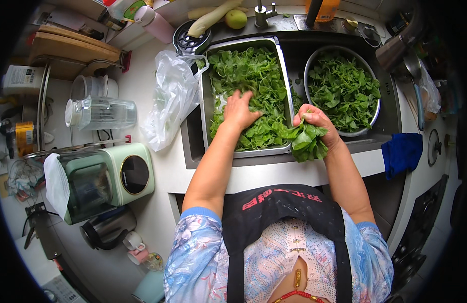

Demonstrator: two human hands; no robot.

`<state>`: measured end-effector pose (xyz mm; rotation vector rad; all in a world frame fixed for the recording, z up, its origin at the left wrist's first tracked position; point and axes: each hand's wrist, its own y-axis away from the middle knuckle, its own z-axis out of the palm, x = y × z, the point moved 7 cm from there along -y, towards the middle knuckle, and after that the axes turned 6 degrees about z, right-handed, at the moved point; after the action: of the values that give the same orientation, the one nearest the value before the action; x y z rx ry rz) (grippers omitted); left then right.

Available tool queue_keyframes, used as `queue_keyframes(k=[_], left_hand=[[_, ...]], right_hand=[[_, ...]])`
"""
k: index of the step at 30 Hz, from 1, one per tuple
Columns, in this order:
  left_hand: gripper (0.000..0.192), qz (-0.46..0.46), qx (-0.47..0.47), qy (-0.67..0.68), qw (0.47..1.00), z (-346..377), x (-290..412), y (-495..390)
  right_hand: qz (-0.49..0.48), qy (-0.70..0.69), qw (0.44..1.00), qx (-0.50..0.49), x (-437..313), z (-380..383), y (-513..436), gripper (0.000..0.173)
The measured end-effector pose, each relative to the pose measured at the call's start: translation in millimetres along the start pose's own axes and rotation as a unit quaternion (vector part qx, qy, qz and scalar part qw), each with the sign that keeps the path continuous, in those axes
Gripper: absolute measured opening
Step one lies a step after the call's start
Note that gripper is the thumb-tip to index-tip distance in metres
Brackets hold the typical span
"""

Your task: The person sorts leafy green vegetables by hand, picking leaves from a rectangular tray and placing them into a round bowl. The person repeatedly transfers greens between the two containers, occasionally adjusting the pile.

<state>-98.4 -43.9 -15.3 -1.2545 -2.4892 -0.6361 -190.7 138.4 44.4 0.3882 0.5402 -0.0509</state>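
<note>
Loose leafy greens point(248, 68) fill a rectangular steel pan point(285, 79) set over the left part of the sink. My left hand point(239, 110) rests on those greens with its fingers apart and thumb spread; its fingertips are slightly blurred. Pinched in my right hand point(320, 123) is a bunch of greens point(310, 142), hanging over the pan's near right corner. To the right, inside the dark sink point(389, 110), a round steel basin point(307, 77) holds a heap of similar greens point(341, 91).
A crumpled plastic bag point(171, 98) lies left of the pan. Behind stand a faucet point(261, 17), a green round fruit point(236, 19) and a pale long vegetable point(214, 17). A blue cloth point(402, 153) drapes over the counter's front edge. A water pitcher point(108, 113) lies at left.
</note>
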Motion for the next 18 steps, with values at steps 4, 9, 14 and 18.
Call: queue_keyframes(k=[4, 9, 14, 18], left_hand=[[0.038, 0.035, -0.054, 0.255, 0.965, 18, -15, -3], [0.039, 0.024, -0.049, 0.625, 0.779, -20, -24, 22], [0.054, 0.050, -0.118, 0.772, 0.622, -56, -5, 46], [0.048, 0.073, -0.108, 0.811, 0.570, -57, -7, 50]], right_hand=[[0.006, -0.003, 1.000, -0.003, 0, -5, 1, 0.014], [-0.018, -0.019, 1.000, 0.013, 0, -10, 0, 0.016], [-0.003, -0.037, 0.999, -0.025, 3, -5, -4, 0.014], [-0.004, -0.051, 0.997, -0.052, 2, 2, -6, 0.014]])
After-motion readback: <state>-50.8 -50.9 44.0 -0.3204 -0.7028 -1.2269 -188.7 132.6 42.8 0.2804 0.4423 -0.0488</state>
